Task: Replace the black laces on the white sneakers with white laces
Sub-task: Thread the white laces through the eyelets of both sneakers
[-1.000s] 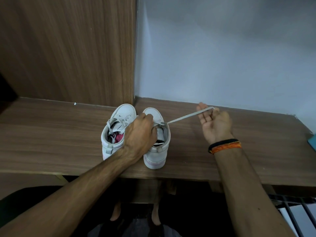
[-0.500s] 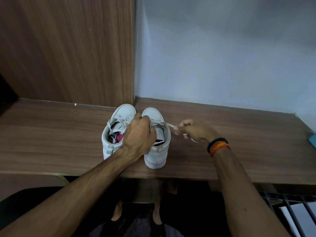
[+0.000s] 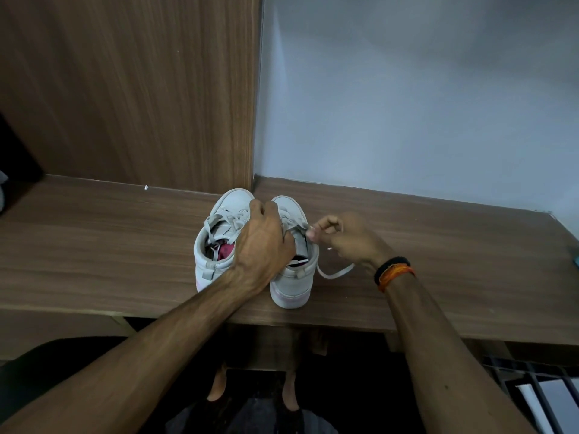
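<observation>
Two white sneakers stand side by side on the wooden shelf, toes toward the wall. The left sneaker is laced in white and has a pink lining. My left hand lies over the gap between the shoes and grips the right sneaker at its lacing; the fingertips are hidden. My right hand pinches the white lace right at the right sneaker's eyelets. The slack of that lace loops on the shelf beside the shoe. No black lace is visible.
A wooden panel and a pale wall rise just behind the shoes. A teal object sits at the shelf's far right edge. Dark bars show below right. The shelf's front edge runs just under the heels.
My right hand came back from the far right, where it held the lace pulled taut, to the right sneaker's eyelets. The lace now lies slack. My left hand stayed on the shoe.
</observation>
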